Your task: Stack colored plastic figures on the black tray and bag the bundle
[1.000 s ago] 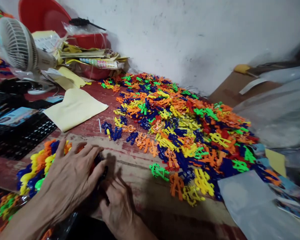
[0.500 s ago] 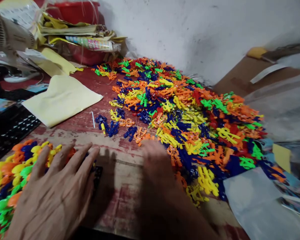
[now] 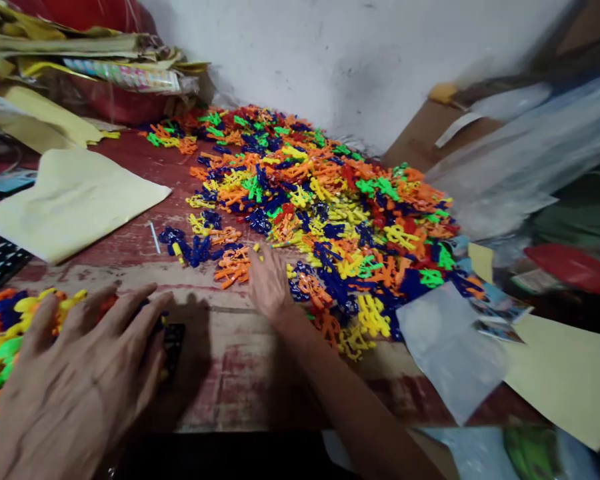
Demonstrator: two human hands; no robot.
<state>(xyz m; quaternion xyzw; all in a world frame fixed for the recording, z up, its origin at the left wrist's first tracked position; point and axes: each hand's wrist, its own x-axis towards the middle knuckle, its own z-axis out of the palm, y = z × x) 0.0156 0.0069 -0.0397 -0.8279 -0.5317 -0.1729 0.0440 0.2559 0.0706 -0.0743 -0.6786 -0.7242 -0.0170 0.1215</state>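
A wide heap of small plastic toy pieces (image 3: 330, 200) in orange, yellow, blue, green and red covers the worn red table (image 3: 230, 380). My right hand (image 3: 270, 283) reaches out to the heap's near edge, fingers curled down beside orange pieces (image 3: 233, 263); whether it holds anything is hidden. My left hand (image 3: 85, 380) lies flat with fingers spread over a gathered bundle of coloured pieces (image 3: 5, 327) at the lower left, covering a dark object (image 3: 173, 340).
A yellow sheet (image 3: 65, 203) lies at the left, with stacked papers and a red basin (image 3: 95, 73) behind it. Clear plastic bags (image 3: 450, 347) and another yellow sheet (image 3: 565, 373) lie at the right, a cardboard box (image 3: 420, 133) by the wall.
My right hand has moved from beside the left hand forward to the edge of the heap. The view has swung right and down. The left hand stays on the bundle.
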